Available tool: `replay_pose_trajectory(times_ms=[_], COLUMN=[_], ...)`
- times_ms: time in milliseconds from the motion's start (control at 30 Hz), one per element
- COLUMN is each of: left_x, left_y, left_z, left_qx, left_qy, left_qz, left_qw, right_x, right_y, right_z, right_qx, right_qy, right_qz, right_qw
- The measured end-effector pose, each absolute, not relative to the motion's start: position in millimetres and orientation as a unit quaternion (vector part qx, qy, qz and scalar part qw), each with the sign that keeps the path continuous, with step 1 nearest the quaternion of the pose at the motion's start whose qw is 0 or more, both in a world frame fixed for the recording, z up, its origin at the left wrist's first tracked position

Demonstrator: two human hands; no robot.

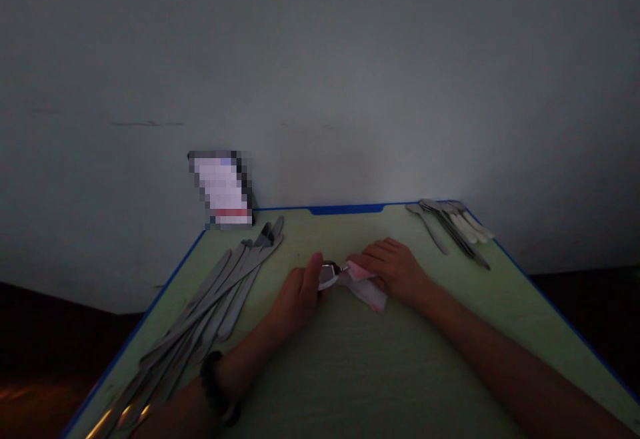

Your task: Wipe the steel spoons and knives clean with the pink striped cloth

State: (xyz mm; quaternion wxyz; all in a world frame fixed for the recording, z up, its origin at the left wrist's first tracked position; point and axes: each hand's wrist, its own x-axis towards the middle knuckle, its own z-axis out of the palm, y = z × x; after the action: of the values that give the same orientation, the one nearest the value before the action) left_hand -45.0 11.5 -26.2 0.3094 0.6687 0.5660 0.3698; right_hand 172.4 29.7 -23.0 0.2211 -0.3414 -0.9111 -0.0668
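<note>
Reaching in from the near edge, two bare forearms stretch over a table, the left wrist circled by a dark, beaded-looking bracelet (pixel 214 385). To the left, long, flat metal knives (pixel 215 292) with smooth, rounded ends lie in a loose, overlapping heap, a few catching orange glints. Over the middle of the table, the left hand (pixel 300 292) pinches a shiny spoon (pixel 327 276) by its rounded bowl, thumb on top. The right hand (pixel 393 269) is closed around a soft, crumpled pink-and-white cloth (pixel 369 292), which meets the spoon's slim neck; the rest of its handle is hidden. Farther right lie slender metal spoons (pixel 445 225), several with pale handles. The pale green tabletop (pixel 320 372) has a faint grain and a blue rim. At the far left corner, a blurred device (pixel 223 189) with a bright screen leans near a plain gray wall (pixel 320 79) with faint scuffs. The room is dim, the floor dark.
</note>
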Motion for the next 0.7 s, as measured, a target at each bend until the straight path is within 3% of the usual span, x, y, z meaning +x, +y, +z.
replay_pose_trajectory(times_ms=[400,700], left_x=[-41.8,-35.9], left_y=[17.0,11.2], left_z=[-10.8,-16.7], left_qx=[0.613,0.651], left_qy=[0.545,0.487], left_qz=[0.325,0.367], left_qw=[0.470,0.453], right_x=[182.6,182.1], right_y=[40.0,38.7], right_z=[-30.0,-34.2], right_qx=[-0.377,-0.378], right_qy=[-0.871,-0.855], right_qz=[0.046,0.122], right_qw=[0.310,0.335])
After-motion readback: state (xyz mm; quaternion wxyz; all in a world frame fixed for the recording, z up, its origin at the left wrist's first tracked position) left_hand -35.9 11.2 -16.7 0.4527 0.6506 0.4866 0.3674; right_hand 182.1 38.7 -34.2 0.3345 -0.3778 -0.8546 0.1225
